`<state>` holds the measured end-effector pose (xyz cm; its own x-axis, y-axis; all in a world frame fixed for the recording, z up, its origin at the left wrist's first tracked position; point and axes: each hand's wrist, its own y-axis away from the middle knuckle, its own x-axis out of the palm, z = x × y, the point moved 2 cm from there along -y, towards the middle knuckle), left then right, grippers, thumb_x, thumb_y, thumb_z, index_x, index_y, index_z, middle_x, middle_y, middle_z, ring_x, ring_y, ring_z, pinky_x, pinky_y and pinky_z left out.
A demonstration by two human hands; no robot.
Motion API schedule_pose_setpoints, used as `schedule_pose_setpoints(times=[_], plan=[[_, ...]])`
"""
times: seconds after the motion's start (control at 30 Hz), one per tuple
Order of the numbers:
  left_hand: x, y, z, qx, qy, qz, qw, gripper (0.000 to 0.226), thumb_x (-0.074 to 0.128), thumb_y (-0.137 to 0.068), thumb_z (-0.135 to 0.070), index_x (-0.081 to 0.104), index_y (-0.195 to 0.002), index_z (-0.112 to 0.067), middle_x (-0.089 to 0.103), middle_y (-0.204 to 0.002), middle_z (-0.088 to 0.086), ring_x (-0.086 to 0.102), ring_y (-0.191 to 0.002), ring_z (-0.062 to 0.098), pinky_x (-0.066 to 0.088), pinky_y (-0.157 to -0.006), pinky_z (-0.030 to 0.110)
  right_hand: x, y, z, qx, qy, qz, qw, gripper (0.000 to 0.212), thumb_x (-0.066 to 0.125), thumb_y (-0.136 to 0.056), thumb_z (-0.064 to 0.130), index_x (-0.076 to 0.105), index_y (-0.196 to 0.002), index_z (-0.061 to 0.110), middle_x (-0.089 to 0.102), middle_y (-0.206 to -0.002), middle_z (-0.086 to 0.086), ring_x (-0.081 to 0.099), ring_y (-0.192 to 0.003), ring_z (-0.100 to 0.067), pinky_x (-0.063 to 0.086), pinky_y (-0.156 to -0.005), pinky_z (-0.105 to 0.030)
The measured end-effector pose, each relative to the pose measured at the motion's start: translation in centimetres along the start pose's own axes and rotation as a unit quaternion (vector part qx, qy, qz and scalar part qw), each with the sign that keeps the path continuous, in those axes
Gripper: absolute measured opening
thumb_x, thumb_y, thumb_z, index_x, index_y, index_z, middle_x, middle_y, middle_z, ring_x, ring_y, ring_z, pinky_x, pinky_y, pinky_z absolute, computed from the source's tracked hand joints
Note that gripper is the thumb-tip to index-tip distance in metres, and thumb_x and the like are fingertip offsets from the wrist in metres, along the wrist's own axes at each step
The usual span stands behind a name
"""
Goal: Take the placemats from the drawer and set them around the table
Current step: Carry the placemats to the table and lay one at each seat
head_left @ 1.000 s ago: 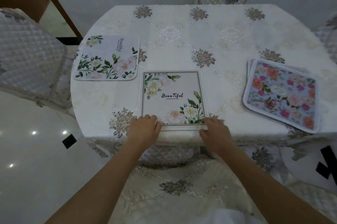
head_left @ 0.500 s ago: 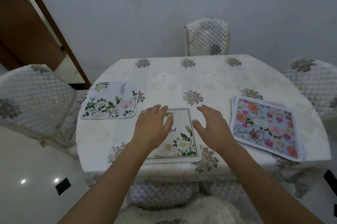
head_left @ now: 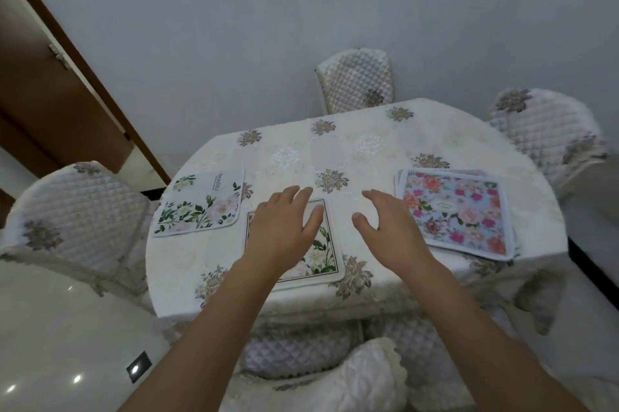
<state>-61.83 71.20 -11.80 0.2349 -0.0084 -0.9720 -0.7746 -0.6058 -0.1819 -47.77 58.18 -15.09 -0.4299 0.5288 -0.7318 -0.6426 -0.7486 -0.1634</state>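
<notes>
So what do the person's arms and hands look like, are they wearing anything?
Both arms are bare from the bottom of the picture up to the fingers: no sleeves show. The left hand and right hand have no gloves, and no rings, watch or bracelets can be seen. Nails look short and plain.

A plain grey wall (head_left: 268,26) is standing behind the surface (head_left: 368,150), which is wearing a cream embroidered cloth. Quilted chairs are sitting at its far edge (head_left: 356,79), left edge (head_left: 77,210) and right edge (head_left: 549,126), while a brown door (head_left: 43,103) and glossy floor (head_left: 50,328) are showing at left.
</notes>
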Motion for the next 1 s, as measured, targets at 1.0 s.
schedule_pose_setpoints(times=[1.0], plan=[[-0.4,5.1,-11.2,0.197,0.077,0.032,0.977,0.054,0.028,-0.101,-0.051,0.042,-0.145,-0.024,0.048,-0.146,-0.003,0.044,-0.131,0.020,0.036,-0.104,0.038,-10.5,15.1,-2.4,0.155,0.091,-0.136,0.974,0.051,0.052,-0.096,0.042,0.042,-0.142,0.023,0.046,-0.143,0.002,0.034,-0.134,-0.017,0.034,-0.107,-0.035]])
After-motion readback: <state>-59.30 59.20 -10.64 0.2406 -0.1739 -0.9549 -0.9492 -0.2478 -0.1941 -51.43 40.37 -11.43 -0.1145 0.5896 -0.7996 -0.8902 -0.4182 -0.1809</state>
